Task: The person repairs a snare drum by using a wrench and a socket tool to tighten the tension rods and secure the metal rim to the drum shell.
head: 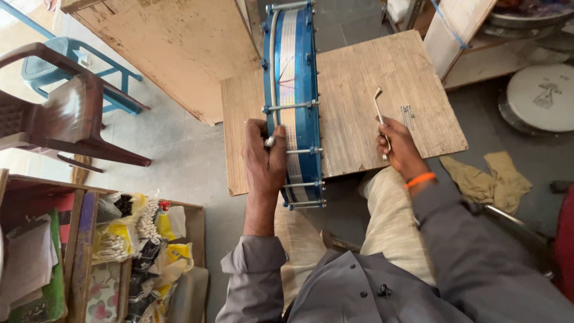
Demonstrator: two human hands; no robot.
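Head view
Drum: one blue drum (pixel 297 101) stands on edge on the wooden board worktop (pixel 365 84), overhanging its near edge.
Left hand (pixel 265 158): grip closed around the drum's near rim.
Right hand (pixel 399 146): right of the drum, grip closed on one bent metal key (pixel 379 113).
Pins: small metal pieces (pixel 408 113), count unclear, right of the key.
Open room: bare board right of the drum.
Surroundings: two chairs (pixel 66 113) left, grey floor (pixel 179 155), one cloth (pixel 487 176) right.

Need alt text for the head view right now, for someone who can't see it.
A person's left hand steadies a blue drum standing on edge on a wooden board, while the right hand holds a bent metal key. A few small metal pins lie on the board beside that hand.
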